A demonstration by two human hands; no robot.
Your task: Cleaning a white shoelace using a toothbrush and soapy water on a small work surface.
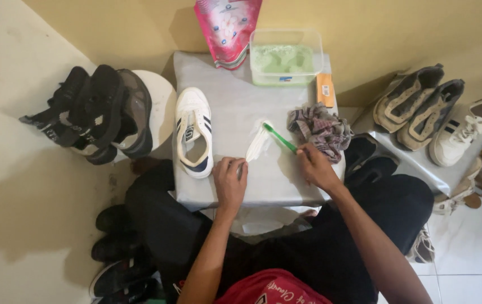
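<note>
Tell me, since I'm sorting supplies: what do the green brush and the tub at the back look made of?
Green brush: likely glossy moulded plastic, given its bright uniform colour. Tub: clear plastic, since its pale green contents show through the walls.

Yellow wall (pixel 398 28), pale tiled floor (pixel 466 253), small grey table (pixel 241 107)

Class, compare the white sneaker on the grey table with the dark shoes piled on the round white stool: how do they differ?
The white sneaker is white with dark stripes; the dark shoes are black and grey. The sneaker lies alone, flat on its sole with its opening up, on the grey table; the dark shoes are heaped together, tilted, on the round white stool. Neither is touched by the hands. Both are laced footwear.
</note>
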